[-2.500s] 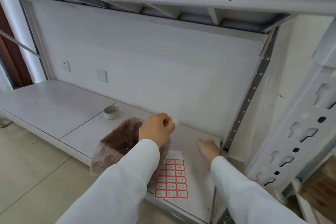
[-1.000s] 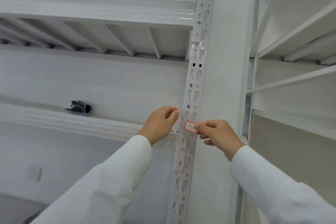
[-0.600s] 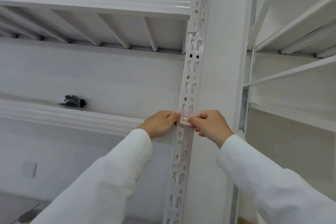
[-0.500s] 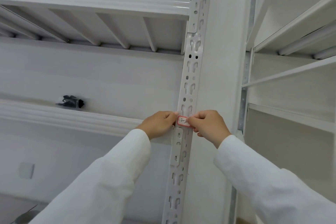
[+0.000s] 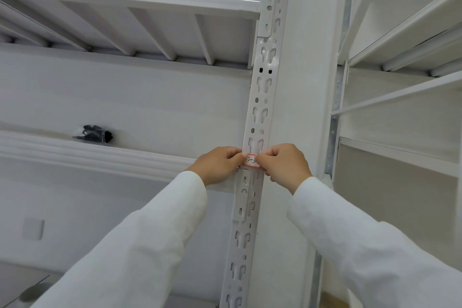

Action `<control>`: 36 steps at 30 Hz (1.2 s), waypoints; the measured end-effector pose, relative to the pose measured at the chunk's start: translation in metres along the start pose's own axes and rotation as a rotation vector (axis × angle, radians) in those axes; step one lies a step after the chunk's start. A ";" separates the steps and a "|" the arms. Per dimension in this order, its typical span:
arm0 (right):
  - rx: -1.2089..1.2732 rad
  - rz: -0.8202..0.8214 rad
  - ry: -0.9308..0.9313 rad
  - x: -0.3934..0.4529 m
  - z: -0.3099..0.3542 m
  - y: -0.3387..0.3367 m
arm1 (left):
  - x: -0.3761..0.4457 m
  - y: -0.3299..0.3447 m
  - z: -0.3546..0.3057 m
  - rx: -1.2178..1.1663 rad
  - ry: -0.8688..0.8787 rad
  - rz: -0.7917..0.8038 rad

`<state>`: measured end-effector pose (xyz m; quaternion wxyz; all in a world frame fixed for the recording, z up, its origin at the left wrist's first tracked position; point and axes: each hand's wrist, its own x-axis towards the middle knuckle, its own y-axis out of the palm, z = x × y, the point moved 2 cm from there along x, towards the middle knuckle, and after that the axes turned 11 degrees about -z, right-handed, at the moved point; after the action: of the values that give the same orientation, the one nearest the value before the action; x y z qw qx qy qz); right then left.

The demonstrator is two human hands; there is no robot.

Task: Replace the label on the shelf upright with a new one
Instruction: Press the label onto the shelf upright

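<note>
Reaching up from the bottom of the view, two white sleeves point(image 5: 150, 237) lead to the person's hands, which meet at the slotted face of the shelf upright point(image 5: 260, 97). The left hand point(image 5: 217, 165) has its fingers curled, fingertips at the left edge of the label point(image 5: 251, 160); the right hand point(image 5: 285, 165) is curled likewise and pinches the label's right edge. The label is small and white with a red border (some dark handwriting shows, too small to read), and it lies across the upright just above where the shelf beam point(image 5: 100, 155) joins it. Farther back on that shelf, well left of the hands, sits a small black object point(image 5: 93, 134). Above, the ribbed underside of the next shelf point(image 5: 125, 30) spans the view.
</note>
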<state>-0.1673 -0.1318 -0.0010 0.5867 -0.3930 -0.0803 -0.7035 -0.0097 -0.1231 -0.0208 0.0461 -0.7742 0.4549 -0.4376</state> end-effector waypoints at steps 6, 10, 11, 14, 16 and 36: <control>-0.045 -0.015 -0.006 0.001 0.002 0.002 | 0.001 0.001 0.000 0.020 0.007 -0.023; -0.147 -0.002 -0.053 0.009 0.001 0.001 | 0.001 0.001 -0.001 0.005 0.006 -0.028; -0.198 -0.007 -0.074 0.010 0.001 0.000 | 0.000 0.001 -0.001 0.005 0.008 -0.026; -0.352 0.001 -0.066 0.016 -0.001 -0.009 | 0.000 -0.001 -0.003 0.019 0.017 -0.023; -0.324 0.064 -0.005 0.020 -0.006 -0.017 | 0.000 -0.002 -0.005 0.026 0.008 -0.015; 0.150 0.382 -0.122 0.031 -0.018 0.005 | -0.003 0.001 -0.016 0.084 -0.075 -0.042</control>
<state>-0.1711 -0.1676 0.0052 0.7310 -0.3981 -0.0916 -0.5466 -0.0228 -0.1158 -0.0136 0.0865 -0.7969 0.4177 -0.4277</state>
